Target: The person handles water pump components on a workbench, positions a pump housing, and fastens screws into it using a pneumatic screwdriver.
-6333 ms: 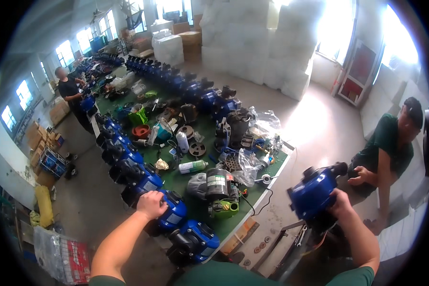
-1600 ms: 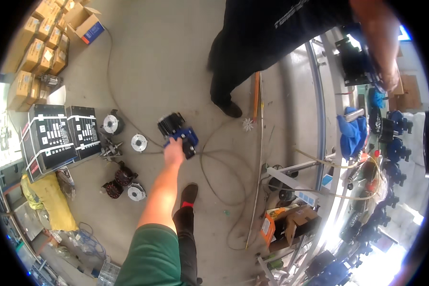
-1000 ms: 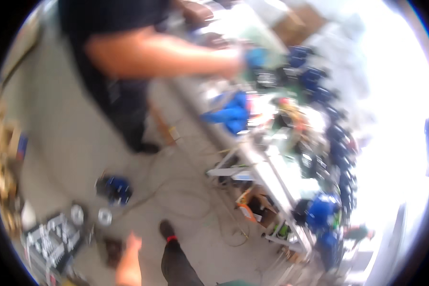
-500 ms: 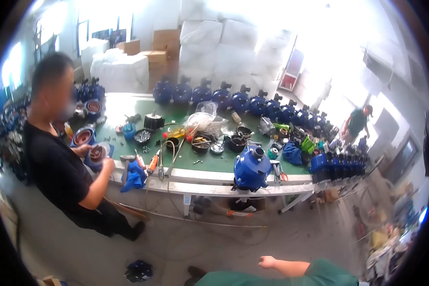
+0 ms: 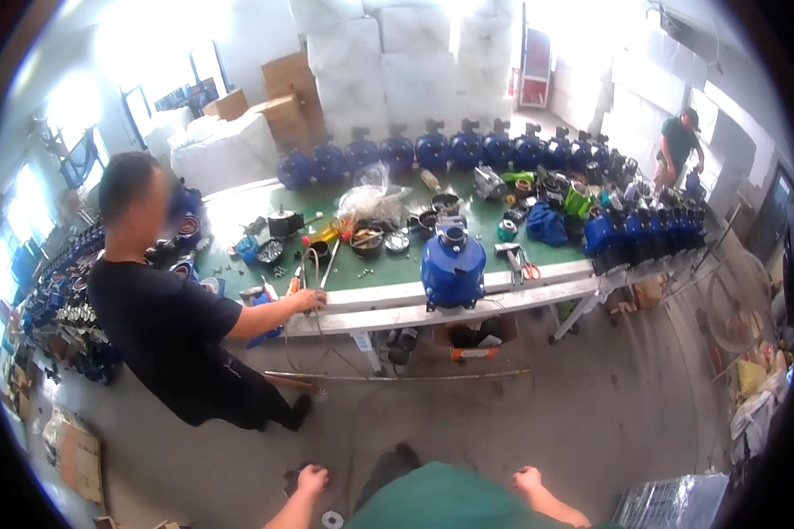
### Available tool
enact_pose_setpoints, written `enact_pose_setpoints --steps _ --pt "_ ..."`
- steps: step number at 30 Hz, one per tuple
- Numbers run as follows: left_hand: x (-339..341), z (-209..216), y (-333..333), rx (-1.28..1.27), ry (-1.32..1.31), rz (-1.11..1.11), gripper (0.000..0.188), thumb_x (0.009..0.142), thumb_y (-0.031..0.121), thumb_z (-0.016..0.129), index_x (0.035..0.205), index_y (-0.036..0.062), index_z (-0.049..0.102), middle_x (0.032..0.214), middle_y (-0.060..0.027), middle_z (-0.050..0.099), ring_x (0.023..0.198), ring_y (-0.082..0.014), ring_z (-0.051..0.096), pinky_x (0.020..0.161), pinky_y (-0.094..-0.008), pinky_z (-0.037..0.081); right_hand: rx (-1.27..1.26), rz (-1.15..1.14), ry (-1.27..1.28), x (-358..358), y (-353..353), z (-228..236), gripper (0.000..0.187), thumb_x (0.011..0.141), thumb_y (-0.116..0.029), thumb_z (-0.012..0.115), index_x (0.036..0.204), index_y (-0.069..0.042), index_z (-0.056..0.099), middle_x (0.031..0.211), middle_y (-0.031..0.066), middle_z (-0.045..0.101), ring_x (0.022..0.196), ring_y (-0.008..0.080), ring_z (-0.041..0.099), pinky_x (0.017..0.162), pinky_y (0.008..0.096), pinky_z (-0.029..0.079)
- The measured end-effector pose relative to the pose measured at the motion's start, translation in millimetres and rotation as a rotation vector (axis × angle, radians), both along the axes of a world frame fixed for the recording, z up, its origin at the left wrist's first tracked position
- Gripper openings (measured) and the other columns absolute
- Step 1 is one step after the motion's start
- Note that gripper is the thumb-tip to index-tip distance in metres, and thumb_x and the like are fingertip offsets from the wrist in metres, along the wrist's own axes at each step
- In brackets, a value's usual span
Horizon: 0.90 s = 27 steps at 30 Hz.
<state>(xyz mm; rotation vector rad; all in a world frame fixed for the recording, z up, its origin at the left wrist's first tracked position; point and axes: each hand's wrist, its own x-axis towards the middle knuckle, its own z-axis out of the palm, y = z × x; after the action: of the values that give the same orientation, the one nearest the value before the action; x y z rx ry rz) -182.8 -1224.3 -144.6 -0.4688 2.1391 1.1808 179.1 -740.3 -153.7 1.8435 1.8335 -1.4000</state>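
My left hand (image 5: 312, 479) hangs low at the lower edge with its fingers curled. A small dark brownish thing (image 5: 292, 480) shows against its outer side; whether the fingers grip it is hard to make out. My right hand (image 5: 527, 479) is out to the other side of my green shirt, loosely closed, with nothing visible in it. Both hands are well away from the bench. On the bench's near edge, ahead of me, stands a blue pump housing (image 5: 453, 269) with a round opening on top.
A co-worker in black (image 5: 163, 309) stands at left, one hand on the edge of the green-topped bench (image 5: 370, 275). Blue pump housings (image 5: 432, 148) line its far side. A red-handled tool (image 5: 529, 266) lies near the edge. Below are a cardboard box (image 5: 475, 353) and a long rod (image 5: 415, 377).
My view has shifted and my left hand has come into it. The co-worker no longer holds the round pump part up and now reaches to the bench edge. My right hand appears farther right.
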Motion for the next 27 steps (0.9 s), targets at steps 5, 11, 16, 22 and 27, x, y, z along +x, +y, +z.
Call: enact_pose_setpoints --steps 5,11,16,22,27 --pt "-40 37 129 0.322 0.078 0.026 0.023 0.093 0.008 0.064 0.114 -0.0031 0.064 0.101 -0.0132 0.07 0.078 -0.017 0.069 0.066 -0.0287 0.056 0.086 -0.001 0.074 -42 49 -12 0.029 0.083 -0.012 0.067 0.107 0.004 0.07 0.078 0.0133 0.072 0.065 0.0197 0.07 0.063 0.0344 0.058" --pt "-145 55 284 0.423 0.395 -0.263 0.019 0.09 0.006 0.069 0.107 0.0004 0.066 0.09 -0.006 0.069 0.08 -0.0118 0.064 0.07 -0.0272 0.052 0.351 0.168 0.498 -256 160 73 0.02 0.09 -0.012 0.066 0.106 0.001 0.066 0.075 0.0047 0.066 0.064 0.0121 0.061 0.059 0.0293 0.051" --pt "-225 132 428 0.477 0.609 -0.417 0.015 0.089 0.009 0.07 0.101 0.0012 0.068 0.091 -0.0085 0.066 0.082 -0.0178 0.063 0.077 -0.0309 0.052 0.697 0.339 0.593 -407 210 185 0.028 0.089 -0.018 0.068 0.113 -0.002 0.069 0.096 0.0135 0.07 0.084 0.0212 0.069 0.079 0.0321 0.053" --pt "-282 140 509 0.28 0.59 -0.722 0.018 0.077 0.011 0.078 0.091 0.0008 0.072 0.089 -0.0127 0.063 0.086 -0.0273 0.063 0.083 -0.039 0.05 0.533 0.602 0.018 -467 237 197 0.031 0.083 -0.024 0.059 0.107 -0.007 0.07 0.113 0.0185 0.069 0.107 0.0363 0.066 0.091 0.0479 0.054" --pt "-294 105 497 0.36 0.542 -0.633 0.022 0.077 0.009 0.078 0.096 0.0002 0.072 0.092 -0.0128 0.073 0.089 -0.0238 0.071 0.085 -0.036 0.053 0.528 0.57 0.182 -474 229 197 0.027 0.078 -0.024 0.064 0.093 -0.003 0.072 0.1 0.0249 0.067 0.097 0.0407 0.067 0.086 0.0505 0.055"
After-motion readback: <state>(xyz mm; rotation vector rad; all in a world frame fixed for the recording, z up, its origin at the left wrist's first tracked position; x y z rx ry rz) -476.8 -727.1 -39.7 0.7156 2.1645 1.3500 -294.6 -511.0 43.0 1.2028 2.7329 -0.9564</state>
